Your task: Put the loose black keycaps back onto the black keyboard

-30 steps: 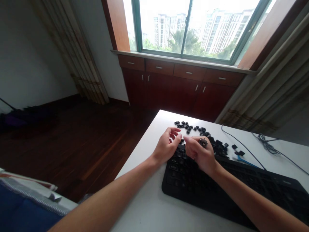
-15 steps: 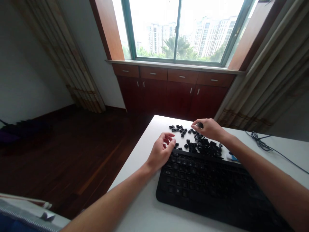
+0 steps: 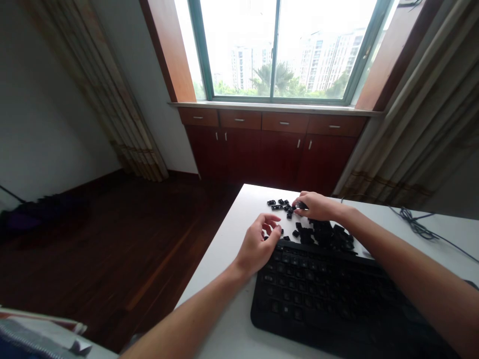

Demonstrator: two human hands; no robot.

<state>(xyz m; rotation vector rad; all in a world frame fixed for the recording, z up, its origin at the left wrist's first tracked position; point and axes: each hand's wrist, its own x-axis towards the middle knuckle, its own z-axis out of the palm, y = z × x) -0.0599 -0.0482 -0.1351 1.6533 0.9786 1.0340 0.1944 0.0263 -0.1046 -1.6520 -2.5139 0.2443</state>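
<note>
A: R hand (image 3: 316,207), where's it at?
B: Upper middle of frame, over the desk, just past the top edge of the black kbd (image 3: 318,294). Fingers (image 3: 307,199) pinched down in a narrow grip on a black keycap (image 3: 300,205).

A: And L hand (image 3: 256,244)?
B: Just left of R hand, above the kbd's top left corner. Fingers curled, grip fairly wide and loose, nothing visible in it. Can't tell if it's touching the keys.

A: Where're the other keycaps?
B: All on the white desk (image 3: 224,299), in 2 lots. Loose scatter (image 3: 277,203) at R fingertips, toward upper left. Denser heap (image 3: 329,237) under R hand, right along the kbd's top edge. A few singles lie btwn the two, near L hand.

A: Anything else around?
B: Dark cable tangle (image 3: 413,229) on desk, far right. Window w/ green frame (image 3: 277,50) top centre, high-rises outside. Wood cabinet w/ drawers (image 3: 269,154) under it, curtains (image 3: 411,124) upper right, dark wood floor (image 3: 112,259) lower left.
</note>
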